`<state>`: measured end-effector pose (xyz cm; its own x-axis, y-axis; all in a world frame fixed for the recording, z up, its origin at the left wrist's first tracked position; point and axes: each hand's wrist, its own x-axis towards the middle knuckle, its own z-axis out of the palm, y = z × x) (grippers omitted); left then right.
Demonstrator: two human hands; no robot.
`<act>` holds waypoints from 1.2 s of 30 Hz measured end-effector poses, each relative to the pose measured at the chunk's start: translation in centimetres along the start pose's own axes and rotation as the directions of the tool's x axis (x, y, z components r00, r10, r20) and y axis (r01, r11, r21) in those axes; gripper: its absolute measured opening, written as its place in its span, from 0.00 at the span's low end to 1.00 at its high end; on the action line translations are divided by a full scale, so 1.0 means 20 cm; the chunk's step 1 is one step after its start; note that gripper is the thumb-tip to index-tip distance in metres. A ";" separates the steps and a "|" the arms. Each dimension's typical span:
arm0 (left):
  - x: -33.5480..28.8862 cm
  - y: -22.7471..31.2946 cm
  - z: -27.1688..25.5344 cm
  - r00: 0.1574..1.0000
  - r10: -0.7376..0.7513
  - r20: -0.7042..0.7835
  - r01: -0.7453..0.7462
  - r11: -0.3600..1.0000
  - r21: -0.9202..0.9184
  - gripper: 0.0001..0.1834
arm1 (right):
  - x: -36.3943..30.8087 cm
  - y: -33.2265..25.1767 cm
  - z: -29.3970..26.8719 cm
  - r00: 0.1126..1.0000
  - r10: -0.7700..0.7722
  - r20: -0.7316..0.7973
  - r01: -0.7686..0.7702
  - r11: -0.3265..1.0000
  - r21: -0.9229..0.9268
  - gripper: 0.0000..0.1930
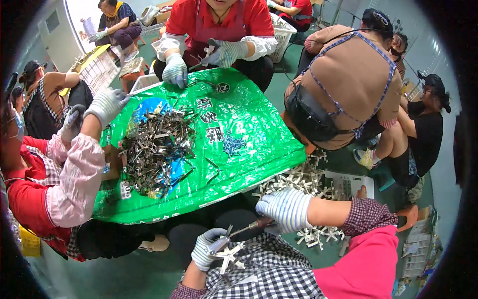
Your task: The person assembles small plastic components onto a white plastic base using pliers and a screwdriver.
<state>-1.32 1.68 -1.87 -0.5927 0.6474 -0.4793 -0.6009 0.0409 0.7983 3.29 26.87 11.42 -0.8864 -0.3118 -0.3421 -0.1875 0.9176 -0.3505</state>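
My left hand [206, 249], in a striped knit glove with grey fingertips, is closed on a white star-shaped part [230, 256] with several arms, low in front of my checked apron. A small dark metal piece [229, 229] sticks up by its fingers. Wrapped round the dark handle of a screwdriver [244, 229] is my right hand [288, 209], gloved likewise. The metal shaft points left toward the part in my left hand; its tip is close to the fingers there, and I cannot tell whether it touches.
Ahead stands a table under a green plastic sheet [249, 124], bearing a heap of metal strips [158, 149]. White parts [318, 179] are piled at my right. Co-workers sit across the table, at left and at right. A white basket [283, 35] stands behind.
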 end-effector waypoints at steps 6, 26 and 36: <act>0.01 -0.02 -0.02 0.999 0.042 -0.013 -0.042 0.999 0.018 0.11 | 0.00 0.05 0.02 0.990 -0.140 -0.031 0.142 0.987 0.075 0.15; 0.00 -0.03 -0.03 0.998 0.017 0.054 -0.020 0.999 0.045 0.12 | -0.05 0.01 0.02 0.990 0.013 0.142 -0.071 0.907 0.416 0.17; 0.01 -0.01 -0.08 0.978 0.188 0.089 -0.205 0.941 0.269 0.14 | -0.02 0.03 0.09 0.957 -0.284 -0.067 0.290 0.947 0.139 0.13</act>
<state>-2.09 0.62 -2.70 -0.6449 0.7086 -0.2863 -0.2995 0.1103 0.9477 4.20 27.02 9.86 -0.8232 -0.5419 -0.1695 -0.3759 0.7439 -0.5526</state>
